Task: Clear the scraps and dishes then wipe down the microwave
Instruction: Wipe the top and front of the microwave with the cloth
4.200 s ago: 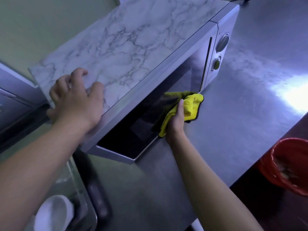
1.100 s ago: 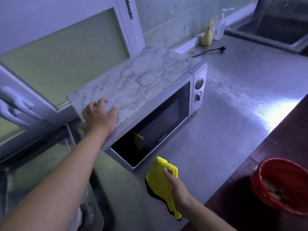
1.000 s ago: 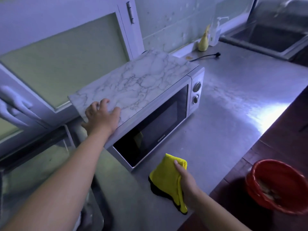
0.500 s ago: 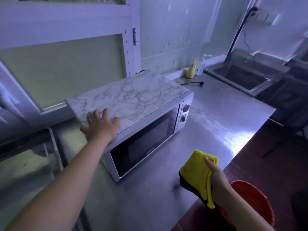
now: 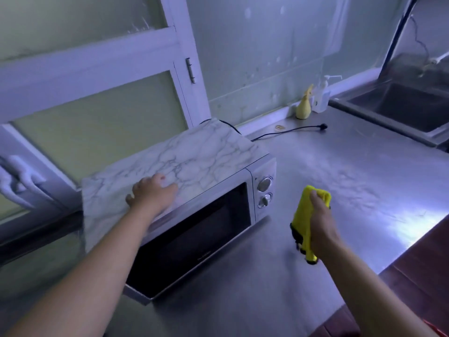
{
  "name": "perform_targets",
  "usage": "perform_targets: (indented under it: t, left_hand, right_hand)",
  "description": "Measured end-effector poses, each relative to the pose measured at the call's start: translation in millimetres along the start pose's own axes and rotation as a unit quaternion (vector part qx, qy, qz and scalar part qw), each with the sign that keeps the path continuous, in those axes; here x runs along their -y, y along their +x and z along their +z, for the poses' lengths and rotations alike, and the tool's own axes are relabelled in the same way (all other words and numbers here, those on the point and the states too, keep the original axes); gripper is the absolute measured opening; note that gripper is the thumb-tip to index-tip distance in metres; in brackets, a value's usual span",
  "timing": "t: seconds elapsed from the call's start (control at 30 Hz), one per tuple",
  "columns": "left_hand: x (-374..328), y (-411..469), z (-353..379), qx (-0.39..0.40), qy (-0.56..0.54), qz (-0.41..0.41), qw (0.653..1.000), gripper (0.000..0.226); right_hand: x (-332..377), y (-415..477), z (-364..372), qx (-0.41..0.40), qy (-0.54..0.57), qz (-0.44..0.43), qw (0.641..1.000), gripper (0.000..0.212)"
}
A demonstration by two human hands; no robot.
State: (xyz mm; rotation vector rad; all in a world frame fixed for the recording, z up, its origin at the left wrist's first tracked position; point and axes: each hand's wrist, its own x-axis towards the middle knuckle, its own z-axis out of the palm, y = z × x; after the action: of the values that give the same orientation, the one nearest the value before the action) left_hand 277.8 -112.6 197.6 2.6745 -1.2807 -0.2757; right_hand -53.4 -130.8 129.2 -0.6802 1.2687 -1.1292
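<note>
Resting flat, left hand (image 5: 151, 195) on microwave (image 5: 194, 190); right hand (image 5: 320, 224) clutches yellow cloth (image 5: 303, 220); door lettering unreadable.

white marble-pattern microwave (image 5: 184, 164): smooth top, glossy dark glass door | yellow cloth (image 5: 303, 217): plush | steel counter (image 5: 340, 181): brushed, glare at 3 o'clock

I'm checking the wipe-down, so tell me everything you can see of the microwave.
The microwave is a pale box with a marble-patterned top, a dark glass door, shut, and two round knobs stacked on a panel at its right end. It sits at an angle on the steel counter. The left hand rests flat on its top; a black cord trails behind it.
</note>
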Motion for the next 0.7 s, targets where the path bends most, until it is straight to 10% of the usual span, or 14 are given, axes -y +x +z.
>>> perform_targets:
  t: [0.13, 0.3, 0.7]
  left_hand:
    - [-49, 8, 35, -0.045, 0.051, -0.026, 0.997, 0.058]
    - [-46, 12, 43, -0.086, 0.062, -0.025, 0.994, 0.051]
    - [-47, 13, 47, -0.115, 0.039, -0.020, 0.992, 0.044]
  right_hand:
    - [21, 44, 42, 0.075, -0.289, -0.429, 0.852, 0.053]
    - [-9, 78, 87, 0.215, -0.497, -0.559, 0.628, 0.069]
    - [-10, 79, 71, 0.230, -0.504, -0.565, 0.612, 0.088]
